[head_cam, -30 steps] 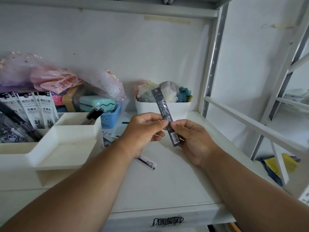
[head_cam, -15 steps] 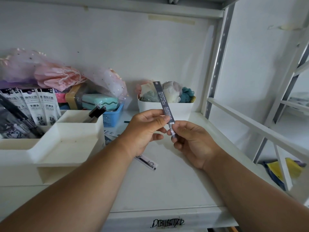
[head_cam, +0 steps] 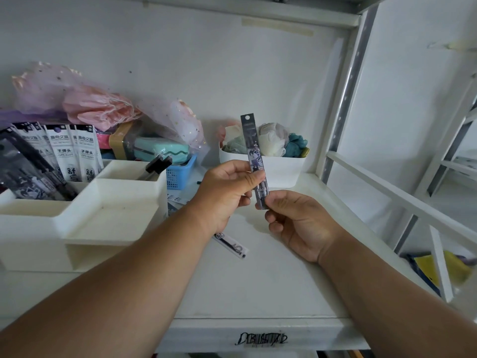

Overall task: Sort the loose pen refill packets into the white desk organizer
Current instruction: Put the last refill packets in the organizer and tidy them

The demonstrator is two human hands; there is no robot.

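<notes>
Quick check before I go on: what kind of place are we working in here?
Probably a home storage or study corner, not a shop: a white shelf in a metal-framed rack holds a white desk organizer of refill packets, a tub of soft fabric items, and pink gauze bags.

Organizer [head_cam: 85, 215] left of loose packet [head_cam: 232, 245]

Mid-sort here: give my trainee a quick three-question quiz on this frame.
1. True or false: both hands hold the dark refill packet.
2. Which hand pinches its lower end? A) left hand B) right hand
3. Fill in: another loose packet lies flat on the ____, right of the white organizer.

Key: 1 true; 2 B; 3 shelf.
</notes>
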